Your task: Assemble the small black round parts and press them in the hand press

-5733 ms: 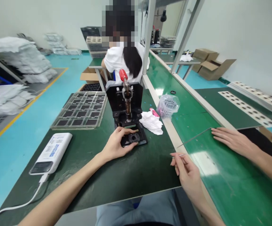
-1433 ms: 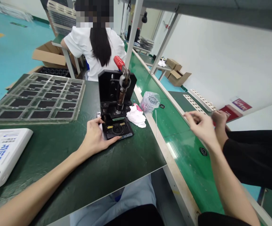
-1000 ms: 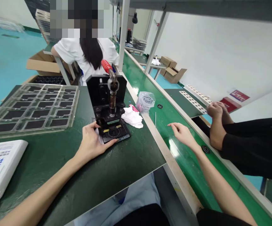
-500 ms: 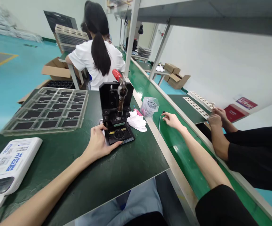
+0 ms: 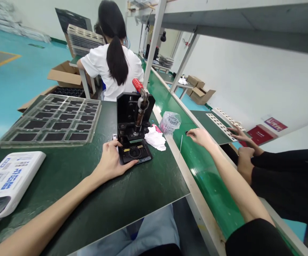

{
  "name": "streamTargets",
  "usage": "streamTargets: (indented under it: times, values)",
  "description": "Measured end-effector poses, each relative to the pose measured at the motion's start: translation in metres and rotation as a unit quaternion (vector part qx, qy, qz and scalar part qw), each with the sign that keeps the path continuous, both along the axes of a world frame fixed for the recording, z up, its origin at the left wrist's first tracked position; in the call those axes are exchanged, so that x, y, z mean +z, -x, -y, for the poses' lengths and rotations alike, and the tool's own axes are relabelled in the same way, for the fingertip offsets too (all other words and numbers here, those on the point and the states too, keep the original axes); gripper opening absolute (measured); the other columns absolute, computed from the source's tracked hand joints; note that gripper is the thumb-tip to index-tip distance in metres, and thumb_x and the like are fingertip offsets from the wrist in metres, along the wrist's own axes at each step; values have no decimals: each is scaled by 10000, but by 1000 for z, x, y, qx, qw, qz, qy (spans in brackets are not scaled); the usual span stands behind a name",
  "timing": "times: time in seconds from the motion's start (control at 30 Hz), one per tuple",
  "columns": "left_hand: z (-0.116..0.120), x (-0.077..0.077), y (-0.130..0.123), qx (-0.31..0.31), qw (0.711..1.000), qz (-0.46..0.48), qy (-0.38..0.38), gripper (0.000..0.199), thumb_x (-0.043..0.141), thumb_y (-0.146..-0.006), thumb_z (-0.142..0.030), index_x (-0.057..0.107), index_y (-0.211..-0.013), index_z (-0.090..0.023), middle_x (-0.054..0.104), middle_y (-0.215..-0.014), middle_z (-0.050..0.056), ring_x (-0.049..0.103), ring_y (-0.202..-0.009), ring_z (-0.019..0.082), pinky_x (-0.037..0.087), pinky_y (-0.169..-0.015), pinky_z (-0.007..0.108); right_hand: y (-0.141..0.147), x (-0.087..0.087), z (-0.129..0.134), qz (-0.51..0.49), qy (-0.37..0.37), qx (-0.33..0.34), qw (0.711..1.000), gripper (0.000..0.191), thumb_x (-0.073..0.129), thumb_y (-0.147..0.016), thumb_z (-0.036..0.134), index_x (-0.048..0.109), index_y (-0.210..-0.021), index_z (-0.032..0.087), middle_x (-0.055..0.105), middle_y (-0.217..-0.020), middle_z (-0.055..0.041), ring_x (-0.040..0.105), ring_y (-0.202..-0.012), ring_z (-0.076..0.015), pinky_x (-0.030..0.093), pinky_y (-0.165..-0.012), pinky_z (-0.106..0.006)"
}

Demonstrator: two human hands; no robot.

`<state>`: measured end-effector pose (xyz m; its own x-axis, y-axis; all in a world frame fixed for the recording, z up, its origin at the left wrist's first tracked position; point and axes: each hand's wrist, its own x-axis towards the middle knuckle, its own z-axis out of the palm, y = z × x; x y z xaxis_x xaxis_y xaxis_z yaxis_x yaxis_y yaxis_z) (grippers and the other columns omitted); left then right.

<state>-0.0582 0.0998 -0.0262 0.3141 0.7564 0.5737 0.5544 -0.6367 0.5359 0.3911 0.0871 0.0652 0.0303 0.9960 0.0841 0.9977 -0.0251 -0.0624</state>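
Note:
My left hand (image 5: 113, 156) is wrapped round the near left side of the base of a black toggle-clamp fixture (image 5: 135, 124) with a red handle, its thumb along the front edge. A round recess (image 5: 134, 152) shows in the fixture's base. Over the green conveyor belt, my right hand (image 5: 198, 137) pinches a small black part (image 5: 186, 133) at the fingertips; its shape is mostly hidden. A thin rod (image 5: 181, 143) stands beside the belt, left of that hand. Between fixture and belt lie a crumpled white cloth (image 5: 155, 138) and a plastic-bagged container (image 5: 170, 122).
A clear tray (image 5: 49, 122) of dark rectangular pieces lies at the table's left, behind a white device (image 5: 12, 185). A co-worker in white (image 5: 116, 64) sits ahead. Across the belt, another person's hands (image 5: 243, 140) are near perforated white strips (image 5: 220, 124). A shelf (image 5: 236, 25) overhangs the belt.
My right hand has shifted slightly right, its fingers now at the small black part. My left hand stays on the fixture. The other person's hands have moved apart. The view has turned slightly.

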Motion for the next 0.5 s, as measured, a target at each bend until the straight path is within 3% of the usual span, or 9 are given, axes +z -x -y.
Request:
streamTargets:
  times: [0.27,0.5]
  values:
    - [1,2,1,-7,1000,-22,-6,671,764,-731,-672,422,-1059,-197,555,-1125,148,562,-1093,371,510,-936,530,1,-8,-18,-83,-1,-24,996,272,556,-867,61,798,-954,148,806,-939,-96,762,-875,-219,584,-857,-280]
    - [1,4,0,-19,999,-30,-2,642,734,-755,-672,417,-1031,-186,557,-1084,142,564,-1065,356,501,-931,520,-2,6,-14,-171,-26,-31,984,90,668,-791,146,744,-749,169,776,-747,-60,730,-704,-200,592,-730,-280]
